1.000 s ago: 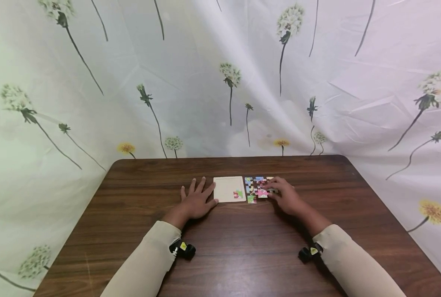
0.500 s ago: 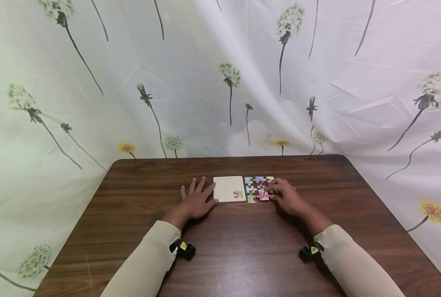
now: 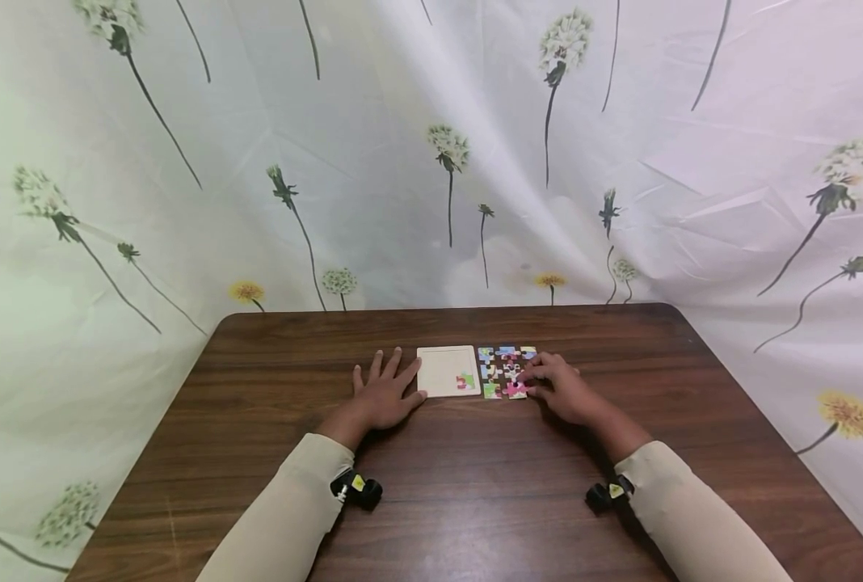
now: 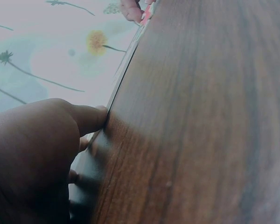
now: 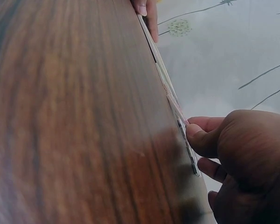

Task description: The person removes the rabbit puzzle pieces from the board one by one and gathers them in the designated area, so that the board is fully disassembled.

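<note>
My left hand point(image 3: 384, 400) lies spread on the table, its thumb and forefinger touching the left edge of a square cream puzzle board point(image 3: 442, 368). One green-and-red puzzle piece point(image 3: 465, 381) sits in the board's lower right corner. To the right of the board, several loose jigsaw pieces point(image 3: 488, 372) lie in rough rows. My right hand point(image 3: 564, 390) pinches a pink puzzle piece point(image 3: 516, 390) between thumb and forefinger at the front of these rows. In the right wrist view the thumb point(image 5: 196, 133) meets the thin edge of the pieces. The right hand partly hides the rightmost pieces.
The brown wooden table point(image 3: 460, 493) extends around the board and the pieces. Behind it hangs a pale cloth point(image 3: 402, 202) printed with dandelions. A small black camera is strapped to each wrist.
The pink piece has shifted toward the front edge of the rows and slightly right, with my right hand on it. More of the pieces behind it show. My left hand stays in place.
</note>
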The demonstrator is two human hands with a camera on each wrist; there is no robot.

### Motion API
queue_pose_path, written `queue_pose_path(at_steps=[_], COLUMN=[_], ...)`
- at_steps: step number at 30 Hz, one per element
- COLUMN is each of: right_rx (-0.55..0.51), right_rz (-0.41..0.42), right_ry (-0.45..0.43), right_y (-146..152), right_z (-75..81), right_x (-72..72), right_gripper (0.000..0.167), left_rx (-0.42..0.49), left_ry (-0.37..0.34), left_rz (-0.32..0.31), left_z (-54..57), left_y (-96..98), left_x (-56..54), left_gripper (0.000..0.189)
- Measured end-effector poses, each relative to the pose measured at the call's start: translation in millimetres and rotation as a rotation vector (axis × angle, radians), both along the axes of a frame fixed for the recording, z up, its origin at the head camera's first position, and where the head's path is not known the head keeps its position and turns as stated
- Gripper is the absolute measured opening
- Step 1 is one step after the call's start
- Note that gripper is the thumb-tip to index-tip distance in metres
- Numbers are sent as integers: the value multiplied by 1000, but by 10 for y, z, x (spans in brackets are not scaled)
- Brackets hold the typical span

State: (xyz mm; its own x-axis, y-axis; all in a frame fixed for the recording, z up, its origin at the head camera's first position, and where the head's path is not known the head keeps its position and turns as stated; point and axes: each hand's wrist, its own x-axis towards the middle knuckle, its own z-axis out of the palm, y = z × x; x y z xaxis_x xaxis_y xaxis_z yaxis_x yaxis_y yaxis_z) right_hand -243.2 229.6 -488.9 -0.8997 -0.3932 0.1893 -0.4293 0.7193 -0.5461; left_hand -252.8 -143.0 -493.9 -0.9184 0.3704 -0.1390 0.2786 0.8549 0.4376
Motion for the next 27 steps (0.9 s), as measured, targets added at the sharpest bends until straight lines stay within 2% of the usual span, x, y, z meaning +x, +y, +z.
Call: queue_pose_path(at_steps=[10,27], right_rx=[8,-10], right_rz=[-15,-26], right_ry=[10,17], right_y=[4,2], right_z=[4,9], right_x=[13,33], right_gripper=[20,8], left_rx=[-21,-27], left_ry=[3,-4], left_rz=[1,-8], left_z=[-66,-39], left_y=[1,0], left_x=[-45,-36], left_gripper=[75,75])
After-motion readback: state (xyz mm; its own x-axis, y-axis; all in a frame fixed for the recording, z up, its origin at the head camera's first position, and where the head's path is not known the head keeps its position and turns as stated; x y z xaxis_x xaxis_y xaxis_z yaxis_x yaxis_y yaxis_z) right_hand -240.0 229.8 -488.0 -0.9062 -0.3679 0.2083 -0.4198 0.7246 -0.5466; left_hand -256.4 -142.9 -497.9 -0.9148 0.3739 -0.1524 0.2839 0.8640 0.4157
